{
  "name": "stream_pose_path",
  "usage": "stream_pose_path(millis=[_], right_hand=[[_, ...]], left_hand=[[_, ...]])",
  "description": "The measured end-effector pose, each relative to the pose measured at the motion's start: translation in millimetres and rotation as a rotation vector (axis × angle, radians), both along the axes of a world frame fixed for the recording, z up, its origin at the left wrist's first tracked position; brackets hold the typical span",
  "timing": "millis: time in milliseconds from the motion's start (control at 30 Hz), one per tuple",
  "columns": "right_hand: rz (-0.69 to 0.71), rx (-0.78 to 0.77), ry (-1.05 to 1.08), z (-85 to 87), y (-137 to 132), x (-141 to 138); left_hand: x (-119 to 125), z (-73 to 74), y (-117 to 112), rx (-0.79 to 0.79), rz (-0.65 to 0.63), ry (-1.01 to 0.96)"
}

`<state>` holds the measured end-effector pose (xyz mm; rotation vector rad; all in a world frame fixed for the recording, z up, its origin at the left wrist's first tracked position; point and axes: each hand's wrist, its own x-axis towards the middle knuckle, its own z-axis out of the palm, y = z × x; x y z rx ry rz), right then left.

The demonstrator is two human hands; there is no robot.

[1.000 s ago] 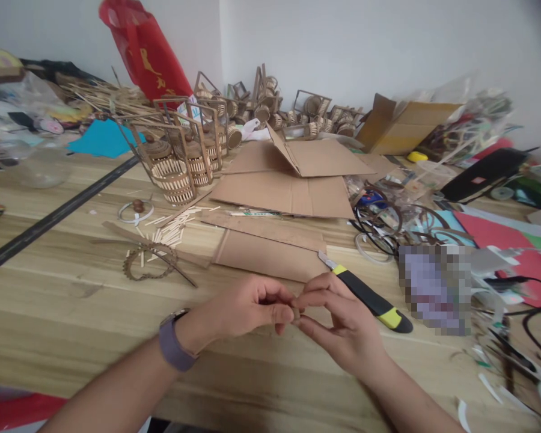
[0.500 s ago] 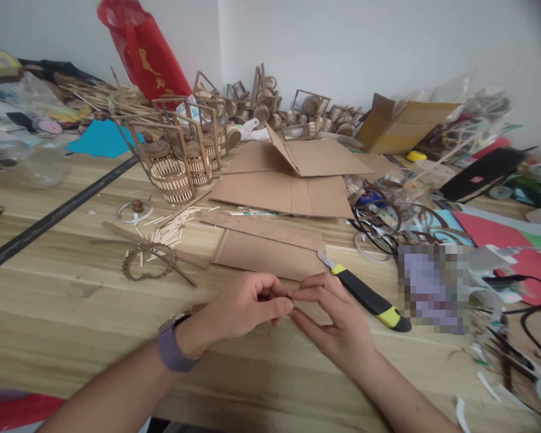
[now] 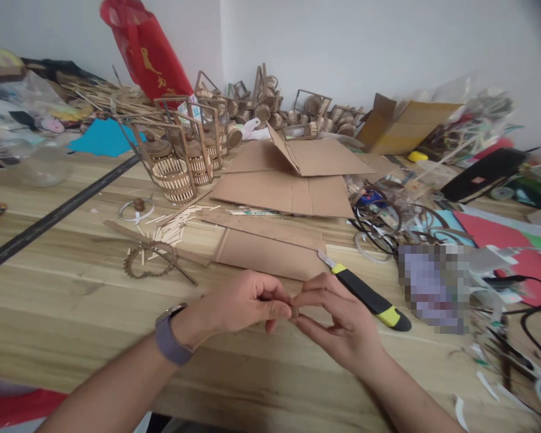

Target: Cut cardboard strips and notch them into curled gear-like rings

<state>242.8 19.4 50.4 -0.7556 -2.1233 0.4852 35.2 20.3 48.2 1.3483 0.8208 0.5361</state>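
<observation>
My left hand [image 3: 255, 304], with a watch on a purple band at the wrist, pinches a small brown strip [image 3: 294, 311] between thumb and fingers. My right hand [image 3: 336, 316] grips the strip's other side with its fingertips, so the two hands meet over the table. Most of the strip is hidden by my fingers. Just beyond my right hand lies a black and yellow utility knife [image 3: 369, 296], its blade on a piece of cardboard [image 3: 265, 255]. To the left of my hands rests a notched brown ring [image 3: 149, 260] among pale thin sticks [image 3: 174, 228].
Several small slatted baskets with tall handles [image 3: 174, 180] stand at the left back. Folded cardboard [image 3: 282, 192] covers the middle. A black rail [image 3: 58, 213] crosses the left side. Cables, coiled strips and coloured paper [image 3: 491, 234] crowd the right.
My fingertips have parted slightly, so more of the small brown strip shows between them. Both hands stay in nearly the same place.
</observation>
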Motion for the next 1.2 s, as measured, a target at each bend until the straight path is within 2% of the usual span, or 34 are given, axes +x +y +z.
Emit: stream_pose_path(millis=[300,433,533,733,800,867,1033,1200], right_hand=[[0.025,-0.120,0.138,-5.1,-5,-4],[0.007,-0.112,0.171,-7.7,-5,-5],[-0.030,-0.030,0.107,-9.6,-4,-4],[-0.110,0.301,-0.171,-14.0,1,0],[-0.107,0.343,-0.208,-13.6,3,1],[-0.085,0.313,-0.192,-10.9,3,1],[-0.022,0.113,-0.038,-1.7,2,1],[0.019,-0.019,0.086,-4.1,-1,-2]], left_hand=[[7,-5.0,-3,-0.038,-0.021,-0.199],[8,-5.4,-4,-0.022,-0.001,-0.202],[7,-5.9,-5,0.029,0.060,-0.109],[9,-3.7,-6,0.179,0.140,0.179],[9,-3.8,-5,0.197,0.156,0.238],[9,-4.7,-3,0.175,0.132,0.225],[2,-6.8,2,0.024,-0.022,-0.045],[3,-5.2,2,-0.074,-0.076,-0.202]])
